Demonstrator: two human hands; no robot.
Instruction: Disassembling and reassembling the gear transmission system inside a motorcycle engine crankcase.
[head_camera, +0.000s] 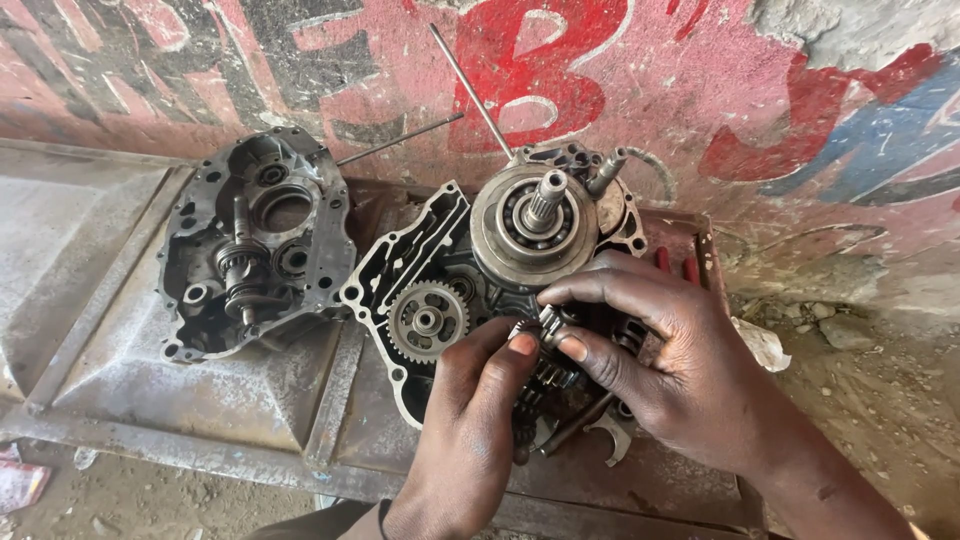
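Observation:
An oily engine crankcase half (420, 260) lies on a metal tray, with a toothed gear (427, 321) and a round clutch hub (535, 222) with a splined shaft standing up from it. Both hands meet over the case's lower right part. My left hand (470, 420) comes up from below, thumb and fingers pinching a small gear cluster on a shaft (540, 325). My right hand (660, 350) reaches in from the right, its fingertips closed on the same small gear cluster. Parts under the hands are hidden.
A second crankcase half (255, 245) with a gear shaft rests to the left on the dented metal tray (200, 380). Two thin rods (470, 90) lean on the painted wall behind. A shift fork (612, 438) lies by my right hand. Dirt ground lies to the right.

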